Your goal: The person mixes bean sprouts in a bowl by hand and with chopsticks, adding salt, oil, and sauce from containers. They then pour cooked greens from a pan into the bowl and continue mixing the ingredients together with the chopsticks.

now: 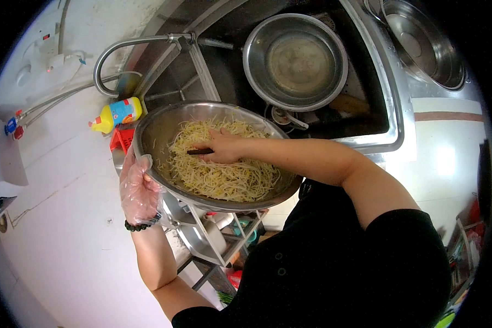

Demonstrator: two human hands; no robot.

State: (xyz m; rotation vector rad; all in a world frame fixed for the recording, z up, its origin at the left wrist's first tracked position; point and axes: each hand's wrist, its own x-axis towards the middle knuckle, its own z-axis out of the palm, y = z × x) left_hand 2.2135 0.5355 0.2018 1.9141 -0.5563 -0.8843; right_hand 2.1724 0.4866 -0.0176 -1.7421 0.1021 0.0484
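Bean sprouts [235, 183] are contained in a wide stainless-steel bowl [154, 128], positioned in front of the torso at the near side of the sink [394, 109]. Loading of the bowl is complete to the extent visible: its floor is largely covered by a loose, tangled heap, and a few strands are lodged on the inner wall. Handling is judged to be in progress, since the heap is entered by the right hand [224, 146]. The amount of handling left cannot be determined; no finished state is indicated.

A narrow dark object [200, 151] is located at the fingers of the right hand. Whether these fingers are spread or closed together cannot be established, as the fingertips are obscured. The bowl rim is clamped by the left hand [139, 191], which is covered by a clear plastic glove.

Inside the sink, a second metal bowl [256, 63] is placed, with what appears to be shallow, cloudy liquid [302, 64] at its bottom. A curved faucet [147, 39] is mounted at the sink edge. A yellow bottle [117, 113] and a red plastic container [121, 139] are situated beside the sprout bowl. Metal pans [415, 44] are placed beyond the sink.
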